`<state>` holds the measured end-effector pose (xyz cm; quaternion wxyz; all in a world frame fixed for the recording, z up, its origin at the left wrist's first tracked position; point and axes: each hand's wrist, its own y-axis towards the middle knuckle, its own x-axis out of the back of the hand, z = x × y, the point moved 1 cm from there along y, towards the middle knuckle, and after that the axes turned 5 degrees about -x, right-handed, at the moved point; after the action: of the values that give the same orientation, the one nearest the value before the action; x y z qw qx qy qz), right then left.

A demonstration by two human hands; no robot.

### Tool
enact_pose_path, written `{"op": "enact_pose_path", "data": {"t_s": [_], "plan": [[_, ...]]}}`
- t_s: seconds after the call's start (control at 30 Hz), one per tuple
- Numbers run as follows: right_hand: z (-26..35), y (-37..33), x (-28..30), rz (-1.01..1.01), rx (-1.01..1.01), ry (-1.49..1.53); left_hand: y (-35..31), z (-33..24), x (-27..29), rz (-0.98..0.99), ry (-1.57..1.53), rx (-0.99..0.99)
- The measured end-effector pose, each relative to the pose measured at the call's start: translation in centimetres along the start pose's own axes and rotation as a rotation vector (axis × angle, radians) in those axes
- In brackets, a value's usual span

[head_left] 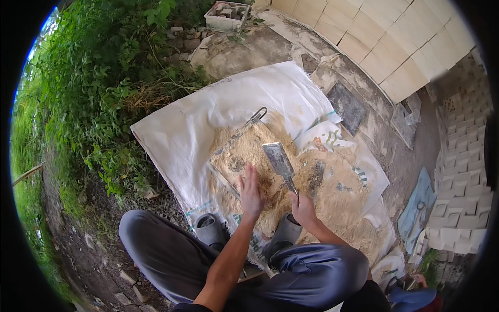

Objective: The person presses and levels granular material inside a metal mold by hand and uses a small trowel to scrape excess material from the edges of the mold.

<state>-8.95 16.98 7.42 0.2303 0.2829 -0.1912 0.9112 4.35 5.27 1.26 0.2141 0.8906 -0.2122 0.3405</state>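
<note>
My right hand (303, 208) grips the handle of a metal trowel (279, 161), whose flat blade is raised over a heap of pale brown sand (338, 203). My left hand (250, 193) lies flat, fingers together and stretched out, on a sand-covered square frame (236, 153) with a metal handle (257, 114) at its far corner. The frame and sand rest on white sacks (208, 114) spread over the ground. I squat with both knees in grey trousers, and my dark sandals (210, 229) stand at the sack's near edge.
Dense green bushes (99, 93) fill the left. A pale block wall (395, 47) runs along the far right, with stacked moulded blocks (462, 171) beside it. Dark flat slabs (347, 106) lie on the concrete. A grey crate (227, 14) stands at the top.
</note>
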Motion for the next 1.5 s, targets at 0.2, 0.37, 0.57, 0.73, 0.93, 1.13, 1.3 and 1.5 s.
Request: {"op": "enact_pose_path", "data": {"t_s": [0.2, 0.37, 0.57, 0.73, 0.93, 1.13, 1.3, 1.5], "plan": [[-4.8, -0.5, -2.9, 0.132, 0.004, -0.272, 1.4, 3.4, 2.4, -0.487, 0.104, 0.288], [-1.8, 0.0, -0.7, 0.156, -0.07, -0.16, 0.7, 1.0, 0.8, 0.006, 0.379, 0.104], [0.2, -0.4, 0.0, -0.051, 0.043, -0.019, -0.2, 1.0, 1.1, -0.231, -0.093, 0.073], [-3.7, 0.3, -2.5, 0.202, -0.013, -0.315, 1.1, 3.1, 1.1, -0.376, 0.39, 0.375], [1.1, 0.2, 1.1, -0.012, -0.008, -0.016, -1.4, -0.8, -0.6, 0.084, -0.3, -0.027], [-4.4, 0.3, -2.6, 0.229, -0.069, -0.343, 2.5, 3.6, 2.1, -0.533, -0.043, 0.233], [-3.3, 0.4, -1.5, 0.184, -0.033, -0.05, 2.9, 4.7, 1.2, -0.189, 0.544, 0.307], [-2.5, 1.8, 3.7, 0.001, -0.155, 0.043, 4.8, -0.4, 1.2, -0.003, 0.309, 0.164]]}}
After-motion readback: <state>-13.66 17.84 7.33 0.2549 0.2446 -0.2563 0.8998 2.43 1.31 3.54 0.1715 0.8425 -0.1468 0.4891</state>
